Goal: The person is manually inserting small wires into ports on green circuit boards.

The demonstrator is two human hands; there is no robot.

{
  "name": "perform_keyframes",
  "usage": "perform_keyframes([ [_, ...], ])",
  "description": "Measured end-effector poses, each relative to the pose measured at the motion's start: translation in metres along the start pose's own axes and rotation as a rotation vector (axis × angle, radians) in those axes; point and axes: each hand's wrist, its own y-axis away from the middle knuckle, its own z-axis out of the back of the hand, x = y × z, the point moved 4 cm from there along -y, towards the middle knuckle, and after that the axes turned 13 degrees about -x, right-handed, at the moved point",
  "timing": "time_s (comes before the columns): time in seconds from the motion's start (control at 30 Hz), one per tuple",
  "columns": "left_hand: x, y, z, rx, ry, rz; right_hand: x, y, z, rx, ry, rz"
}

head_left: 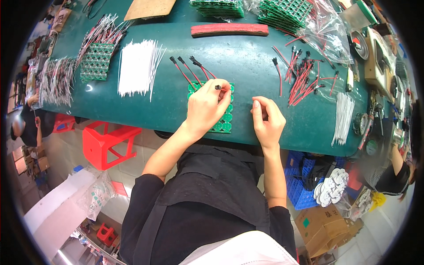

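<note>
My left hand is over a green circuit board panel made of round sections. Its fingers are closed on a wire lead with a black connector, whose end pokes out between them. Part of the panel is hidden under the hand. Several red-and-black wire leads with black connectors extend from the panel's far edge. To the right of the panel, my right hand is raised above the table edge. Its thumb and forefinger are pinched together, and whatever may be between them is too small to make out.
Loose red-and-black leads are heaped to the right. White wires lie left, with another bundle far right. A red bar and stacked green panels lie at the back. A red stool stands below the table.
</note>
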Motion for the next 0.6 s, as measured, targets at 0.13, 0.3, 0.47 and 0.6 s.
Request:
perform_keyframes([
  [0.13,-0.002,0.0,-0.007,0.026,-0.038,-0.036,-0.002,0.001,0.004,-0.006,0.005,-0.006],
  [0.3,-0.002,-0.001,-0.012,-0.007,-0.035,-0.014,0.003,-0.001,0.019,-0.034,0.021,-0.021],
  [0.47,0.001,0.004,-0.007,-0.063,-0.156,-0.081,-0.02,-0.047,0.123,-0.308,0.606,-0.019],
  [0.6,-0.005,-0.002,-0.01,-0.097,-0.169,-0.178,-0.059,-0.066,0.207,-0.262,1.251,-0.087],
])
